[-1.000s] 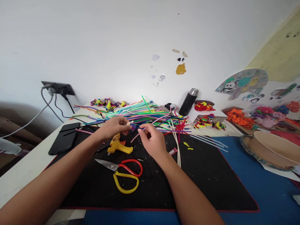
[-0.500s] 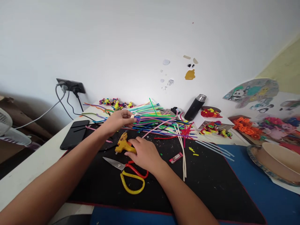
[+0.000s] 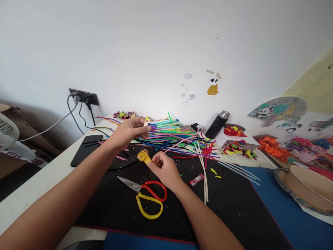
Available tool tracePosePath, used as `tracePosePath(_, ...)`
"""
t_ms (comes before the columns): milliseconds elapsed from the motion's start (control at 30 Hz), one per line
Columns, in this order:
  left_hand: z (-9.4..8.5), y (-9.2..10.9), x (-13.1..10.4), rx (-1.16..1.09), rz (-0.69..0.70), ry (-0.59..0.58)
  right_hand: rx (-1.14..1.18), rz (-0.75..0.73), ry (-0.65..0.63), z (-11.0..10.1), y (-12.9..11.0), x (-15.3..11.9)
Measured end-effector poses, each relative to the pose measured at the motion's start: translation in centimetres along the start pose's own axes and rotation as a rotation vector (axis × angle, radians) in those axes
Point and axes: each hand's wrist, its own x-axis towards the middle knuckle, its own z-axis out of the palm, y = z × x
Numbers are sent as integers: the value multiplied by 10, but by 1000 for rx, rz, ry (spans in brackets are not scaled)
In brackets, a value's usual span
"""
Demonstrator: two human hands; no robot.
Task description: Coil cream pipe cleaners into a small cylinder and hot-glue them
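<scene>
In the head view, our left hand (image 3: 127,133) is pinching a small purple-and-white piece (image 3: 153,128) beside the pipe cleaners (image 3: 179,135), probably light, soft and best held by its edges, while our right hand (image 3: 168,170) is gripping the yellow glue gun (image 3: 144,157), likely stiff and heavier, by its handle over the black mat (image 3: 229,205).

One camera, worn on the person's head, looks forward and down over the black rectangular mat (image 3: 229,208) on the white worktop (image 3: 52,178), close enough that both forearms enter from 7 and 5 o'clock. The plain white wall (image 3: 145,52) fills the view toward 12. No second view shares the scene.
</scene>
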Motion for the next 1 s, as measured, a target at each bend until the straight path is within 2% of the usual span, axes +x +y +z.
tracePosePath(200, 3, 6, -5, 12, -40, -100, 398, 135, 121, -12, 0, 7)
tracePosePath(300, 5, 10, -9, 25, -64, -186, 580, 216, 175, -22, 0, 9)
tracePosePath(433, 15, 9, -14, 62, -153, -395, 792, 214, 222, -33, -1, 12)
tracePosePath(567, 29, -1, -17, 99, -218, -486, 923, 204, 218, -37, -4, 12)
tracePosePath(633, 34, -6, -17, 113, -216, -477, 943, 201, 208, -38, -7, 11)
tracePosePath(733, 38, -10, -19, 106, -201, -398, 957, 208, 197, -40, -11, 11)
tracePosePath(1000, 49, -7, -27, 184, -84, -250, 1004, 210, 209, -44, -17, 12)
